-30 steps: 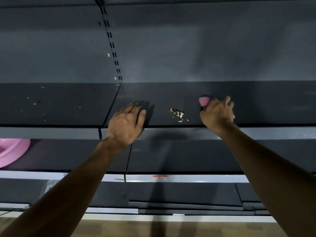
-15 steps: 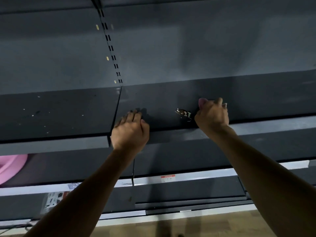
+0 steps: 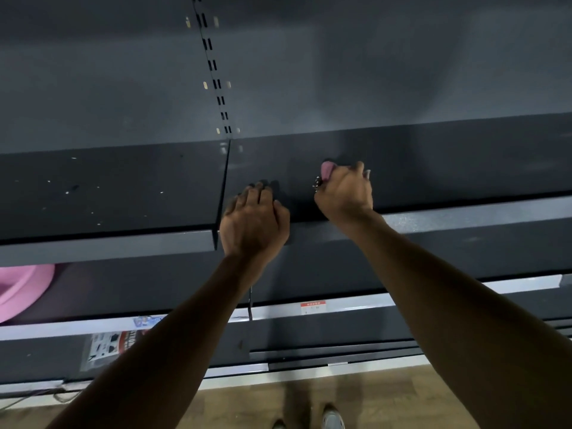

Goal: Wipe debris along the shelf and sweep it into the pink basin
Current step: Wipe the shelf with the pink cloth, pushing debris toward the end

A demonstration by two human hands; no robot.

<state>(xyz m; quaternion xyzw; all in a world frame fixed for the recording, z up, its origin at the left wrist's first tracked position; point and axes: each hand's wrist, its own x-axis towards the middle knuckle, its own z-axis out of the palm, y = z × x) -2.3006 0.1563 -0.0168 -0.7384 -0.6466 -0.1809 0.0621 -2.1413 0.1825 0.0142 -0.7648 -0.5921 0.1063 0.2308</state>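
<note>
wooden floor shows nearest, below both forearms, with the toes of the person's shoes (image 3: 332, 418) at the bottom edge. above that, on the lower shelf and well to the left of the left hand, the pink basin (image 3: 21, 287) sits partly cut off by the frame edge, tucked under the upper shelf's front lip. the left hand (image 3: 254, 218) rests at that front lip, just right of the seam between two shelf panels, fingers loosely curled and holding nothing, their tips on the dark shelf (image 3: 448, 168) surface. just beside it, to its right and a little further in, the right hand (image 3: 344, 189) grips a pink cloth (image 3: 327, 170), bunched so that only a rounded end pokes out past the knuckles. a small clump of debris (image 3: 317, 183) lies touching the left side of that hand, between the two hands. further left, beyond the seam, pale specks (image 3: 67, 192) are scattered over the neighbouring panel. the step in hand looks like the wipe itself, the cloth pushing the clump leftward along the shelf. the next move seems to call for a steady, flat sweep across the seam, gathering those specks on the way, and then bringing the pile off the front lip where the basin can catch it, which probably means lifting the basin up to the edge first.
</note>
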